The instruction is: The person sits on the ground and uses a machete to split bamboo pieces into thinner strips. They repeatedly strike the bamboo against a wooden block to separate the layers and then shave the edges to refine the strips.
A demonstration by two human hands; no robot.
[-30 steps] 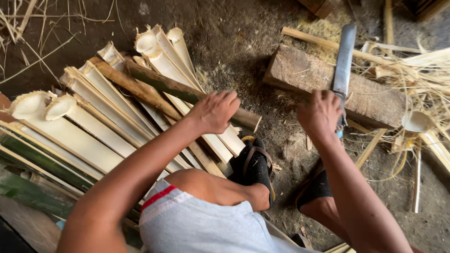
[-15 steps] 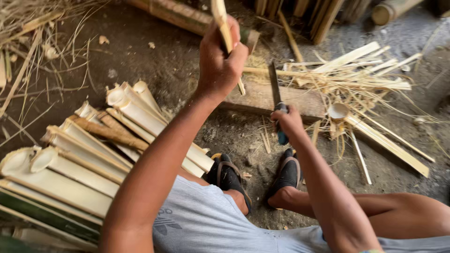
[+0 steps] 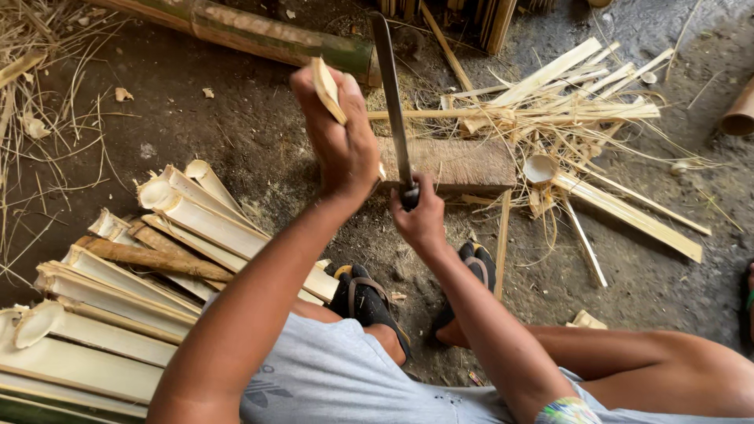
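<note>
dirt floor (image 3: 236, 133), dark and packed, littered with dry straw and shavings; person seated low, feet in dark sandals (image 3: 369, 302) drawn in close.

change since a second ago: left hand was down on the stack of split bamboo (image 3: 141, 283), right hand at the blade handle with the blade flat on the wooden block (image 3: 459, 162). half a second ago the left hand had lifted one piece clear. now left hand (image 3: 342, 141) has that bamboo piece (image 3: 326, 88) upright in front of the block, fingers wrapped tight round it, pale top end showing above the fist. right hand (image 3: 420, 216) is closed on the handle of the long blade (image 3: 390, 94), blade raised off the block and standing just beside the piece, not clearly touching it. reads as stock picked and tool brought to it, cut not yet started.

containers: none proper. stack at left serves as supply, many half-round pale lengths lying side by side. right of the block a loose heap of thin strips and slivers (image 3: 565, 102), with one short cup-like ring of bamboo (image 3: 540, 167) among them, inside looks empty. whole green bamboo culm (image 3: 259, 35) lies along the top.
</note>
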